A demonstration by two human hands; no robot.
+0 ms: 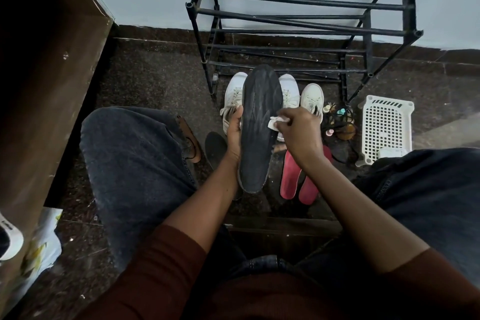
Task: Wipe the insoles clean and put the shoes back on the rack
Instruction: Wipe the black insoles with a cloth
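Between the knees, above the floor, right hand [298, 132] pinches a crumpled white wipe [276, 122] against the right edge of the dark insole [259, 127]; left hand [235, 135] grips its left edge, toe end towards the rack [306, 21]. Insole: flat, flexible, matt fabric, streaked. Advise long heel-to-toe strokes, left palm backing firmly. Two red insoles [298, 182] lie on the floor beneath; white shoes [233, 96] stand at the rack's foot.
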